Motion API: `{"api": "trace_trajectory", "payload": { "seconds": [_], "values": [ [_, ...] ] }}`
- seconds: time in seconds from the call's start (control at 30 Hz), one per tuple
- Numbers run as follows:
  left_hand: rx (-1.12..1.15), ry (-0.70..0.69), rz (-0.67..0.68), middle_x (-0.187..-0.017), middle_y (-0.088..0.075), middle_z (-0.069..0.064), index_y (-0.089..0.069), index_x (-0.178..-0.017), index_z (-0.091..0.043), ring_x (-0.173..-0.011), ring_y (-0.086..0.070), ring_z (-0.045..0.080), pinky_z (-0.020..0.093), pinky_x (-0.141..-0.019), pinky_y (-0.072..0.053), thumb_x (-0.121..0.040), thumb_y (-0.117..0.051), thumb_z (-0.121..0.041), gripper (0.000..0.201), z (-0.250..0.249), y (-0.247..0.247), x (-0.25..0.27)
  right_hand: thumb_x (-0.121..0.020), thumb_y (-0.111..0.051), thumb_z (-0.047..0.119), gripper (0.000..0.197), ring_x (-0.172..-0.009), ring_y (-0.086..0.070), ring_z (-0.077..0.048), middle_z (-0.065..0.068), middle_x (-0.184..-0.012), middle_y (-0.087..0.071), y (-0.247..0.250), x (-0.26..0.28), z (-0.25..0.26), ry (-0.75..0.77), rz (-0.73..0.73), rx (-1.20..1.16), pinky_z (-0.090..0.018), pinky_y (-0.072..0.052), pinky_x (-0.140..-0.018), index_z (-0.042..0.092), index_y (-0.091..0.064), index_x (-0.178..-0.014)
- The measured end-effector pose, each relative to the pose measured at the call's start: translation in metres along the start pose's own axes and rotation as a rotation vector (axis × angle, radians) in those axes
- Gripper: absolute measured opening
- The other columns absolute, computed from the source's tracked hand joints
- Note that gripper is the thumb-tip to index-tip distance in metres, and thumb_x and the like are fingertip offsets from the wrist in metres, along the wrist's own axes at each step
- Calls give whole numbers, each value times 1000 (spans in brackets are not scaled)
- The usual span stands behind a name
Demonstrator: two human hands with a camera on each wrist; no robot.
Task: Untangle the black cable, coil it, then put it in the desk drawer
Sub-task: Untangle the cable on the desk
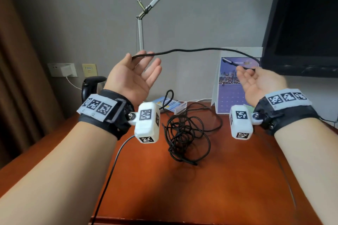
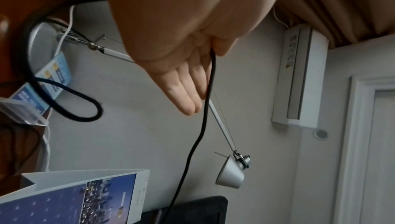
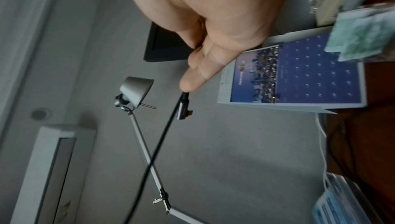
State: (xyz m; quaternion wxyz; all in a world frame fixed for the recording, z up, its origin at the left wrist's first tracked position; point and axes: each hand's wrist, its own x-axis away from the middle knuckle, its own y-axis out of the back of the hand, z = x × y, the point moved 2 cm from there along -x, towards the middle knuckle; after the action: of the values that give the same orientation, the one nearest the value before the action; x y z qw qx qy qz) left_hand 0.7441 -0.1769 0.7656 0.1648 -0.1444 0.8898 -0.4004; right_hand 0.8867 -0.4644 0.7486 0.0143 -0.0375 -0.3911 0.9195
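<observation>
With its thumb and forefinger pinched on the strand, the left hand (image 1: 131, 76) is raised palm-up above the bench (image 1: 237, 179), other fingers (image 2: 188, 95) straight & relaxed. The right hand (image 1: 259, 80), also palm-up, pinches the black cable (image 1: 201, 49) just behind its plug (image 3: 183, 107), an angled, dark, hard-looking connector w/ a ribbed strain relief; remaining fingers loosely curved. Between the hands the cable runs as a thin, matte, round cord in a shallow wavy arc, in the air. Below, the rest lies as a tangled heap (image 1: 186, 133) of overlapping loops on the glossy reddish-brown wood bench, approx. between the two wrists. Behind the heap: a clear plastic card stand (image 1: 180, 107) w/ blue leaflets, and a folded tent calendar (image 1: 232, 86) w/ a city photo, standing near the right hand. A slim silver jointed lamp arm (image 1: 140, 31) rises at the back wall; its cone-shaped metal shade (image 2: 232, 173) shows in the left wrist view. A black monitor (image 1: 303, 23) sits at far right.
</observation>
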Motion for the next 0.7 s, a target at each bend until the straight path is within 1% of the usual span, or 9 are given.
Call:
{"api": "trace_trajectory", "payload": {
  "seconds": [0.1, 0.2, 0.27, 0.33, 0.4, 0.43, 0.5, 0.6, 0.7],
  "values": [
    [-70, 26, 60, -112, -77, 15, -62, -128, -3, -97, -77, 31, 39, -78, -65, -113, -35, -34, 44, -4, -19, 9, -103, -49, 2, 23, -91, -74, -18, -13, -115, -68, -4, 11, -24, -48, 170, 180, -29, -59, -88, 0, -58, -124],
    [-77, 73, 134, -109, -77, 16, -63, -121, -1, -92, -78, 31, 39, -80, -65, -114, -33, -29, 41, -5, -40, 18, -96, -64, 1, 23, -107, -71, -24, -13, -118, -72, -19, 38, -54, -24, 374, 493, -35, -56, -97, 8, -64, -118],
    [-93, 109, 181, -108, -77, 16, -61, -121, -1, -91, -77, 32, 40, -81, -64, -113, -33, -26, 39, -3, -52, 23, -93, -70, 9, 39, -105, -71, -22, -8, -121, -70, -30, 54, -75, 24, 563, 862, -36, -58, -92, 17, -62, -131],
    [-125, 138, 223, -109, -77, 16, -60, -123, 0, -92, -77, 32, 40, -83, -64, -113, -33, -26, 38, -1, -62, 28, -91, -72, 19, 59, -93, -68, -14, 2, -123, -63, -40, 61, -93, 166, 700, 1285, -32, -57, -84, 32, -51, -144],
    [-152, 144, 263, -110, -76, 16, -60, -123, 0, -95, -76, 33, 40, -84, -64, -113, -33, -27, 39, -1, -71, 32, -90, -69, 32, 67, -101, -64, -13, 6, -128, -54, -50, 68, -108, 280, 757, 1581, -28, -51, -82, 43, -40, -150],
    [-156, 138, 278, -111, -76, 16, -60, -124, 0, -97, -76, 34, 41, -84, -64, -113, -33, -27, 40, -4, -74, 34, -90, -67, 37, 66, -109, -62, -17, 4, -134, -54, -54, 71, -115, 294, 787, 1645, -29, -49, -85, 45, -40, -149],
    [-147, 113, 292, -110, -76, 16, -59, -125, -1, -97, -76, 34, 41, -84, -64, -114, -33, -28, 40, -10, -76, 34, -92, -63, 37, 48, -109, -60, -21, -4, -133, -57, -61, 72, -122, 310, 800, 1689, -30, -46, -83, 38, -53, -139],
    [-103, 9, 230, -105, -77, 15, -60, -119, -2, -93, -77, 34, 41, -81, -65, -114, -33, -29, 39, -25, -70, 27, -101, -53, 27, 26, -87, -61, -22, -9, -117, -61, -62, 73, -114, 378, 737, 1708, -29, -43, -71, 22, -66, -123],
    [-37, -121, 58, -105, -78, 17, -60, -110, -3, -88, -78, 34, 41, -75, -65, -114, -32, -31, 40, -40, -45, 11, -101, -55, 33, 22, -63, -56, -14, 0, -90, -65, -59, 70, -97, 411, 726, 1671, -27, -38, -56, 21, -68, -115]
  ]
}}
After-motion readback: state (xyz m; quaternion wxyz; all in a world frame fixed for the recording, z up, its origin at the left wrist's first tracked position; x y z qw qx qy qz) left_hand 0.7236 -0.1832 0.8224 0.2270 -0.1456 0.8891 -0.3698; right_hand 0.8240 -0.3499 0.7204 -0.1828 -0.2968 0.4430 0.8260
